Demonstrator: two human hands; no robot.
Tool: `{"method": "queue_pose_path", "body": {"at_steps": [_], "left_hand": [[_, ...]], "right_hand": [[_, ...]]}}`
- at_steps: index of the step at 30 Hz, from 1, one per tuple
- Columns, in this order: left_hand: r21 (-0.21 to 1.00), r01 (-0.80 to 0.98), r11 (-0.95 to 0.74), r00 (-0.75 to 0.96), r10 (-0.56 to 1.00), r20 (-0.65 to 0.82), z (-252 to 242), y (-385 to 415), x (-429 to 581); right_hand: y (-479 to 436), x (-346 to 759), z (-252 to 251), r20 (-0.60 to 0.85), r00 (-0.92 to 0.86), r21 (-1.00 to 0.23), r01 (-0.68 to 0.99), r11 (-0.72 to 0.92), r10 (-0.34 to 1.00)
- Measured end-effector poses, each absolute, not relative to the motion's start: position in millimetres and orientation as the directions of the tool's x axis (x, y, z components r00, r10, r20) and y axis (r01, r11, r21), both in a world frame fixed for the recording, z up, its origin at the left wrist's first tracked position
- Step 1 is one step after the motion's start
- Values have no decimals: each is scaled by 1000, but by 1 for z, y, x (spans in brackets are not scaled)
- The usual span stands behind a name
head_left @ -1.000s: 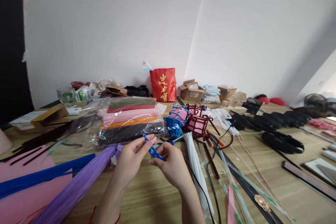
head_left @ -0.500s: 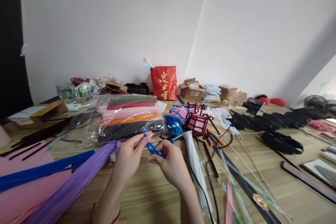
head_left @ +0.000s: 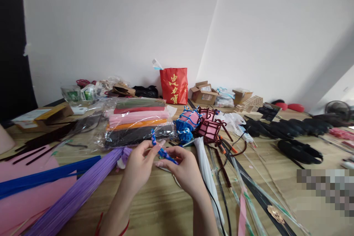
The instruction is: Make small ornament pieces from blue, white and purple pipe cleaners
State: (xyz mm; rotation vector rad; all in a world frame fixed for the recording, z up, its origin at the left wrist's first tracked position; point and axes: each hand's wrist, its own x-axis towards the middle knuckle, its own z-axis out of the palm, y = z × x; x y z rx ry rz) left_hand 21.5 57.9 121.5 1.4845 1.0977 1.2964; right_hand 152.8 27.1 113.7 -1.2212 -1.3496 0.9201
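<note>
Two hands | left hand (head_left: 139,166) and right hand (head_left: 186,171) fingers pinch fuzzy blue pipe cleaner (head_left: 162,151), kinked, twisted.

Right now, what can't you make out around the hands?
Head view only.
The twisted blue pipe cleaner: gripped parts hidden by fingers of the left hand and right hand.
The purple pipe cleaner bundle: cut off by the bottom edge.
The wooden table: right side blurred by a pixelated patch.
</note>
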Motion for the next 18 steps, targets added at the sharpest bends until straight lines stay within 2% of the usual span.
{"method": "queue_pose_path", "body": {"at_steps": [3, 5, 7, 11, 18], "left_hand": [[965, 54, -258, 88, 963, 253, 123, 58, 17], [964, 32, -264, 114, 959, 259, 124, 59, 13], [965, 11, -261, 108, 960, 258, 123, 60, 10], [962, 23, -271, 86, 959, 268, 121, 63, 7], [947, 117, -298, 216, 939, 269, 119, 64, 6]], "right_hand": [[25, 156, 116, 127, -91, -983, -146, 113, 988], [23, 158, 117, 87, -199, -956, -292, 26, 976], [23, 158, 117, 64, -240, -949, -316, -15, 969], [25, 155, 115, 75, -169, -956, -293, 22, 983], [29, 152, 111, 110, -124, -953, -294, 70, 986]]}}
